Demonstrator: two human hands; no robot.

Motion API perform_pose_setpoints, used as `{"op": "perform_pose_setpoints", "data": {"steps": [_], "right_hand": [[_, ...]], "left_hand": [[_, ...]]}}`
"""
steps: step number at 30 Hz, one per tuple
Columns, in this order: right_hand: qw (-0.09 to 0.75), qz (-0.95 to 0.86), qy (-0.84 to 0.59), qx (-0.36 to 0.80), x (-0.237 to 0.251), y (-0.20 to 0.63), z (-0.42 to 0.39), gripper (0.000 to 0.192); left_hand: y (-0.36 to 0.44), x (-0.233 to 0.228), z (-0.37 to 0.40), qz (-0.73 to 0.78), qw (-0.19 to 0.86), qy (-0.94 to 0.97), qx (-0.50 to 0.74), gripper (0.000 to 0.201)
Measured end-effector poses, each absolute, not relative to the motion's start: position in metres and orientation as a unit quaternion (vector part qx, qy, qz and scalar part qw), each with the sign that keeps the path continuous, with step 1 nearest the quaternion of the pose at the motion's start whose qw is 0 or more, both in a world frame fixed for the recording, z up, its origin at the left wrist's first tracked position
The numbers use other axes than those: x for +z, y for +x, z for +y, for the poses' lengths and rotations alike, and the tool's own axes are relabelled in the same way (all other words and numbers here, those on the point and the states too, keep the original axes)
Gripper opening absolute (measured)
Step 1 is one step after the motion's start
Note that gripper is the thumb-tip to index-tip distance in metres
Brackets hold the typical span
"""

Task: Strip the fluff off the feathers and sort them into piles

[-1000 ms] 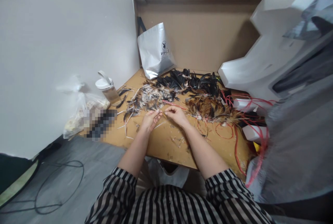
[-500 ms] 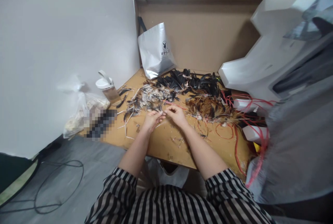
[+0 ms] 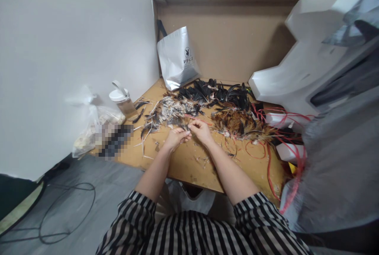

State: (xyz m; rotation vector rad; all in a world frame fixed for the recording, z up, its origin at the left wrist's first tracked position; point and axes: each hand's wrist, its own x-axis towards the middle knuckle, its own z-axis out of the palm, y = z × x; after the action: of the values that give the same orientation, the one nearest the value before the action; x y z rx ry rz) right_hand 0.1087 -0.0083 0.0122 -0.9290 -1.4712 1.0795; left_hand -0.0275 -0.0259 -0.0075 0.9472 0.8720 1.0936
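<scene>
My left hand (image 3: 177, 137) and my right hand (image 3: 201, 131) meet above the front of the table, fingertips pinched close together. A small tuft of brown and dark feathers (image 3: 184, 122) shows at the fingertips; its lower ends are hidden by the fingers. Just beyond lies a heap of pale, grey-brown feathers (image 3: 171, 107). Black feathers (image 3: 204, 90) are piled behind it. Beside my right hand spreads a pile of reddish-brown feathers (image 3: 239, 122).
A silver bag (image 3: 176, 59) leans at the back against a cardboard panel (image 3: 231, 38). To the left stand a lidded bottle (image 3: 126, 107) and a clear plastic bag (image 3: 85, 140). Red strings (image 3: 269, 168) trail over the right side of the wooden table (image 3: 189, 164), near white foam (image 3: 275, 77).
My left hand has shifted slightly right and its fingers have moved under my right fingertips. The tuft at the fingertips sits a little further right. The piles look unchanged.
</scene>
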Motion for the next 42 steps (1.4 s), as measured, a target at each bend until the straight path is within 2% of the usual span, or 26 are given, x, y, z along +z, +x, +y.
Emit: {"op": "perform_pose_setpoints", "data": {"steps": [9, 18, 30, 35, 42], "right_hand": [[0.568, -0.531, -0.402, 0.484, 0.007, 0.11, -0.003, 0.024], [0.493, -0.591, -0.419, 0.482, 0.011, 0.105, -0.01, 0.027], [0.514, -0.52, -0.417, 0.54, 0.003, 0.099, -0.011, 0.026], [0.54, -0.547, -0.399, 0.5, 0.007, 0.099, -0.011, 0.026], [0.464, -0.651, -0.442, 0.406, 0.002, 0.097, -0.013, 0.025]], "left_hand": [[-0.03, -0.007, -0.024, 0.391, 0.65, 0.379, 0.53, 0.022], [-0.027, -0.009, -0.023, 0.414, 0.64, 0.412, 0.499, 0.021], [-0.027, -0.014, -0.022, 0.402, 0.637, 0.433, 0.495, 0.023], [-0.03, -0.009, -0.021, 0.383, 0.633, 0.347, 0.576, 0.022], [-0.03, -0.004, -0.019, 0.364, 0.617, 0.294, 0.632, 0.022]]}}
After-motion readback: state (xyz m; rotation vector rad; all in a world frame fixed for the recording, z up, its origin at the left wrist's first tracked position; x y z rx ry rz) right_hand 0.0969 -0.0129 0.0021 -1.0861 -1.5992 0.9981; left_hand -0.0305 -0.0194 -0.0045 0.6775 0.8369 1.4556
